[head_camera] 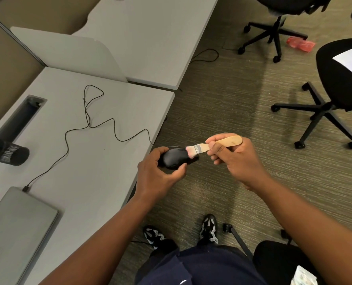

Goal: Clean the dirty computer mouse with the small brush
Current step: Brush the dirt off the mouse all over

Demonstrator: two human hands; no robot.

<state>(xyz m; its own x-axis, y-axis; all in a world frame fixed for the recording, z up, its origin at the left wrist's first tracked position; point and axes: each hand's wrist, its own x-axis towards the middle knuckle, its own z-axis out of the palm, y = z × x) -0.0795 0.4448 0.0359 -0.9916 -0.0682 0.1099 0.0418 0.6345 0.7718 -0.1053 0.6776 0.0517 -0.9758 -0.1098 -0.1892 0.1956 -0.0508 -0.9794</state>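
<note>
Mouse (174, 159) held off the desk (78, 161) edge (cord trailing left), left hand (158, 173) clasping it. Right hand (234, 157) pinches the brush (214, 146); bristles touch the mouse's right end, handle running right.

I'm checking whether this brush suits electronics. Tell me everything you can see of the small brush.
The small brush is flat, with a pale wooden handle rounded at its end, a grey metal band and short, pale pinkish-white bristles. It lies roughly level, handle pointing right, bristles left. The right hand pinches the handle between thumb and fingers. The bristle tips touch the upper right end of the black mouse, which the left hand holds in the air just off the desk edge, above the carpet.
</note>
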